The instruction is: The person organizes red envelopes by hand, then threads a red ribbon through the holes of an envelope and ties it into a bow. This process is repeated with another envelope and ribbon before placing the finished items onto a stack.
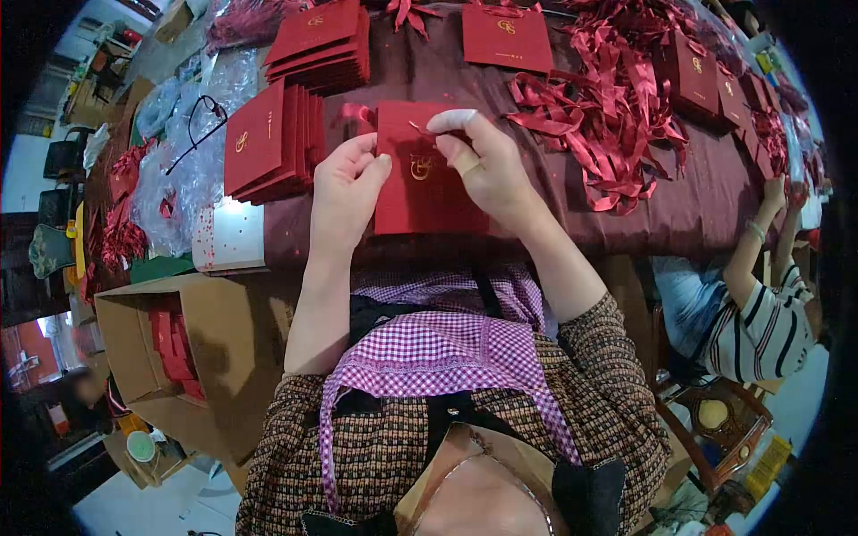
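A flat red gift bag with a gold emblem lies in front of me near the table's edge. My left hand is closed at its left side, thumb and fingers pinching the edge. Over the bag's upper right, my right hand is closed in a pinch; a thin strip shows by its fingertips, too small to name. White and beige wraps cover two of its fingers. A loop of red ribbon sticks out above my left hand.
Stacks of red bags stand at left, with another bag behind. Loose red ribbons are heaped at right. A cardboard box holding red items is below left. Another person in a striped shirt works at far right.
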Demonstrator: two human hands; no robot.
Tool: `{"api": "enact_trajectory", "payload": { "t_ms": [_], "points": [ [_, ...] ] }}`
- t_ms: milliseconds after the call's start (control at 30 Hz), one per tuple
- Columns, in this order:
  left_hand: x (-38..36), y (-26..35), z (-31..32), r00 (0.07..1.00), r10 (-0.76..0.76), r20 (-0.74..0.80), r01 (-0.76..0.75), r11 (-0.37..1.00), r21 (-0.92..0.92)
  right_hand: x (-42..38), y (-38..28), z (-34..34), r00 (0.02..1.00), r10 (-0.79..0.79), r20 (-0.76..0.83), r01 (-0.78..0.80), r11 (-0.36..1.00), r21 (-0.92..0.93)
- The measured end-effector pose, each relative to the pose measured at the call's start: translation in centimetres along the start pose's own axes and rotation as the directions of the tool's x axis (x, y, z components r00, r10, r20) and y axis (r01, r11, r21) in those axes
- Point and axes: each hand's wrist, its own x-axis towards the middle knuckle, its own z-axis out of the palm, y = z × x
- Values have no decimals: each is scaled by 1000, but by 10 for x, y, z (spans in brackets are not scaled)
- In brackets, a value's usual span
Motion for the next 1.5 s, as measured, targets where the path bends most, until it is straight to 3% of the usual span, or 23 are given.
{"api": "enact_trajectory", "payload": {
  "t_ms": [67,300,500,700,900,967,1067,1333,1433,1500],
  "points": [
    [-2,2,2,1000,30,6,-30,994,109,4,6,7,973,-229,-8,225,963,-148],
    [-2,-7,3,994,111,13,-111,965,238,1,0,9,979,-201,36,202,929,-310],
    [-3,-11,3,992,118,31,-122,952,280,2,4,10,960,-277,-47,251,921,-298],
    [-6,-8,6,987,155,50,-163,925,344,2,2,11,971,-241,-4,225,913,-340],
    [-8,-10,11,965,261,0,-237,878,415,4,-3,9,963,-266,43,265,907,-328],
    [-8,-10,14,924,382,-19,-315,788,528,3,-5,9,964,-263,36,260,910,-322],
    [-8,-13,14,891,454,-12,-372,746,552,4,-5,11,960,-279,21,271,910,-313],
    [-12,-11,18,859,512,6,-405,672,620,6,-15,10,973,-231,15,224,923,-313],
    [-11,-9,18,852,523,28,-421,652,630,7,-20,11,952,-300,55,296,866,-403],
    [-10,-8,18,843,535,54,-440,628,642,5,-28,14,922,-360,140,370,721,-586]
  ]
}}
